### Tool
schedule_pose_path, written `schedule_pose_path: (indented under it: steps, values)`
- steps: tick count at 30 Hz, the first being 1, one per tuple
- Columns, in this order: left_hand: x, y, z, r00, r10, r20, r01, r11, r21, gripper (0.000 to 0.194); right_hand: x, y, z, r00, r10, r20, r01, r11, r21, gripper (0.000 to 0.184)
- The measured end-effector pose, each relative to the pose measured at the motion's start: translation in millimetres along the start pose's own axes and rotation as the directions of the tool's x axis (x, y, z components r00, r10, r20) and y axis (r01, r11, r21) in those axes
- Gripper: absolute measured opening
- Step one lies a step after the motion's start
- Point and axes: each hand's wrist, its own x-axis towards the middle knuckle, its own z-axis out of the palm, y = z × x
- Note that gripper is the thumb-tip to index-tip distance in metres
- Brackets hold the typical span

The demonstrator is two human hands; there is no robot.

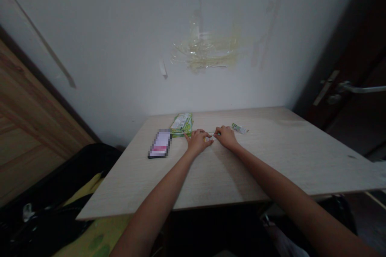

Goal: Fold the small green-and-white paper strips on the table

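Both hands meet over the table around a small white packet (213,137) with a bit of yellow and green, mostly covered by the fingers. My right hand (226,136) is closed, its thumb and fingertips pinching the packet's right end. My left hand (198,141) holds the left part of it, thumb and index finger at its edge. Just left of that hand lies a pile of flat green-and-white packets (181,123). A narrow green-and-white packet (240,128) rests on the table beyond my right hand, apart from it.
A phone (160,143) with a blurred, lit screen lies left of my left hand. The pale wooden table (271,168) backs onto a wall (126,48) with peeling tape. At the right is a dark door with a metal handle (362,88).
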Motion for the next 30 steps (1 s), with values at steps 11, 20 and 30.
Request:
schedule_pose_path:
  steps: [11, 20, 30]
  values:
    - [-1, 0, 1.5, 1.000, 0.026, -0.004, -0.026, 1.000, 0.017, 0.030, -6, 0, -3, 0.999, -0.012, -0.032, 0.014, 0.998, 0.054, 0.020]
    - [-1, 0, 1.8, 1.000, 0.016, -0.010, -0.016, 1.000, 0.015, 0.029, -6, 8, -5, 0.993, -0.107, -0.051, 0.112, 0.987, 0.115, 0.021]
    - [-1, -2, -3.4, 0.999, 0.024, 0.030, -0.024, 1.000, 0.019, 0.030, -6, 21, -7, 0.980, -0.199, -0.032, 0.201, 0.963, 0.181, 0.024]
